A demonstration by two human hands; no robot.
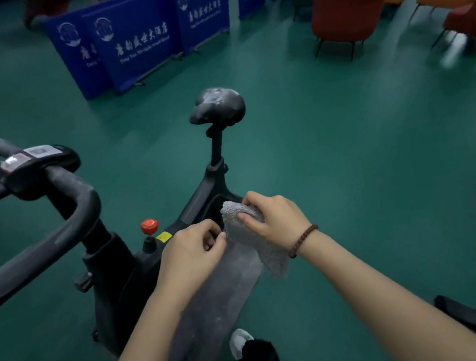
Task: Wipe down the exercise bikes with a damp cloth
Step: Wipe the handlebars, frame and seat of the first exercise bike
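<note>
Nubbly cloth (236, 214) — dusty bike frame (215, 292)

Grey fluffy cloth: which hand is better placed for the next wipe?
Probably right: the right hand grips the grey fluffy cloth against the black bike frame; the left hand sits beside it.

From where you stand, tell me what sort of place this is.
Probably a hotel's gym or sports hall. A dusty exercise bike stands on green sports-type flooring, blue barrier banners carry what looks like a hotel name, and upholstered lounge chairs sit at the far side.
</note>
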